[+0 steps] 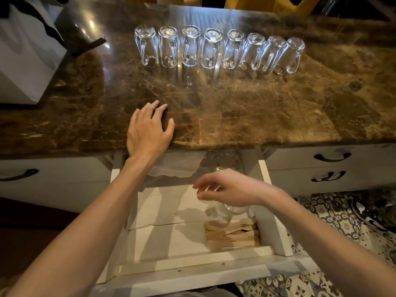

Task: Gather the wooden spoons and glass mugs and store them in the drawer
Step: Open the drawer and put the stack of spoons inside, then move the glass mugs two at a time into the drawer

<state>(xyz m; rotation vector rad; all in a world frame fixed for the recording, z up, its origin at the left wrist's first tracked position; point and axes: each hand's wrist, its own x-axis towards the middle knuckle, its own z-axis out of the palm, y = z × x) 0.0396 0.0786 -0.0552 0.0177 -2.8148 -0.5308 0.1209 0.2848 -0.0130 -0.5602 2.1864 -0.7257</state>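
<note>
Your left hand [147, 129], fingers spread, rests by the counter [257, 116] edge. Your right hand [229, 189], fingers loosely curled, hangs over a mug [230, 212] near the drawer [264, 181] right wall, beside spoons [231, 234]; contact unclear.

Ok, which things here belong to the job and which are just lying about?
Job: row of mugs on the counter; open drawer; wooden spoons and one mug inside it.
Lying about: white bag; dark jug.
</note>
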